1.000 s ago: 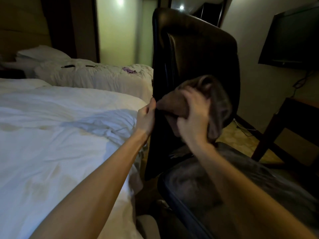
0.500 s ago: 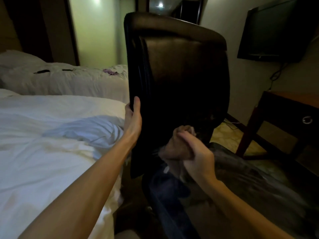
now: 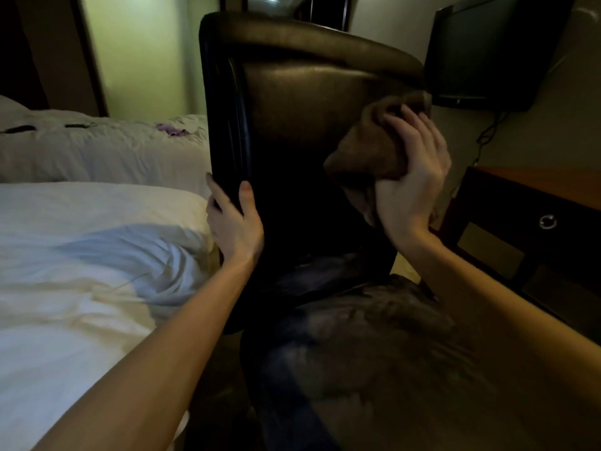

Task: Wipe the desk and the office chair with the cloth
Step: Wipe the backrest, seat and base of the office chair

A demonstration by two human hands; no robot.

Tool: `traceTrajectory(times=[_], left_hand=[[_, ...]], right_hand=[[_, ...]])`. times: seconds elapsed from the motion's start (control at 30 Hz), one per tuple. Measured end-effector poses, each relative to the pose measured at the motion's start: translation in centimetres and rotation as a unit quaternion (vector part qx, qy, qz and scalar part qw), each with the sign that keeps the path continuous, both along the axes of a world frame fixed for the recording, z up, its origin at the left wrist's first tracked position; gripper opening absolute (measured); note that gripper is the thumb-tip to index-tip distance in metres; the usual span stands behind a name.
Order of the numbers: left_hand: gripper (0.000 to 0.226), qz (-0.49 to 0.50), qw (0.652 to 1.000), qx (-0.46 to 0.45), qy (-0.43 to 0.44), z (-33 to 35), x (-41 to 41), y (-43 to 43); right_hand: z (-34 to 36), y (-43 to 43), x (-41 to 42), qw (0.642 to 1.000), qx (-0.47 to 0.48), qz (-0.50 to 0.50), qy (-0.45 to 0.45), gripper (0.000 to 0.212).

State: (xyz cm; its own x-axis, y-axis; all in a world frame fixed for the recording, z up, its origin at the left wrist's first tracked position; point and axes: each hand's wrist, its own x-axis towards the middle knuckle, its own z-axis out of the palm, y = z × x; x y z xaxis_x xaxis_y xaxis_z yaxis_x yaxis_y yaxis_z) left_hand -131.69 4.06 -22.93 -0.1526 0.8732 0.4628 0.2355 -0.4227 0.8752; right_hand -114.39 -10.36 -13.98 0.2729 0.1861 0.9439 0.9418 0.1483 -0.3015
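The office chair stands in the middle of the view, its dark leather backrest upright and its worn seat reaching toward the camera. The left hand clamps the backrest's left edge about halfway up: the thumb lies on the front face and the fingers wrap round behind the rim. The right hand presses the brown cloth against the backrest near its upper right edge, just under the curved top corner; its fingers are spread over the bunched fabric and hold it, with a fold of cloth hanging below the palm.

On the left the bed, with rumpled white sheets, runs right up beside the chair, its edge close to the left hand, so little free room shows on that side. A second bed lies beyond it. On the right the worktop, a dark wooden desk with a ring-pull drawer, sits near the chair's right side, with a narrow strip of floor between them. A flat television hangs on the wall above it, just past the backrest's top right corner
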Motion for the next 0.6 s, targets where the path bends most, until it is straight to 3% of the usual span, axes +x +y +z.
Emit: traceTrajectory(times=[0.23,0.33,0.4,0.5,0.6], left_hand=[[0.071,-0.108,0.993,-0.032,0.02,0.7,2.6,4.2],[0.069,-0.152,0.986,-0.057,0.033,1.1,4.1,5.9],[0.069,-0.171,0.982,-0.067,0.035,1.3,5.3,6.8],[0.068,-0.183,0.98,-0.062,0.039,1.1,7.1,7.9],[0.072,-0.199,0.978,-0.06,0.018,0.6,8.5,8.7]], right_hand=[[3.3,6.2,2.3,0.971,-0.102,-0.126,-0.178,0.059],[2.6,8.6,4.7,0.946,-0.242,-0.1,-0.191,0.08],[-0.1,9.3,5.9,0.933,-0.307,-0.08,-0.167,0.086],[-6.8,9.1,6.2,0.949,-0.262,-0.096,-0.147,0.084],[-14.1,8.1,6.4,0.941,-0.268,-0.084,-0.191,0.076]])
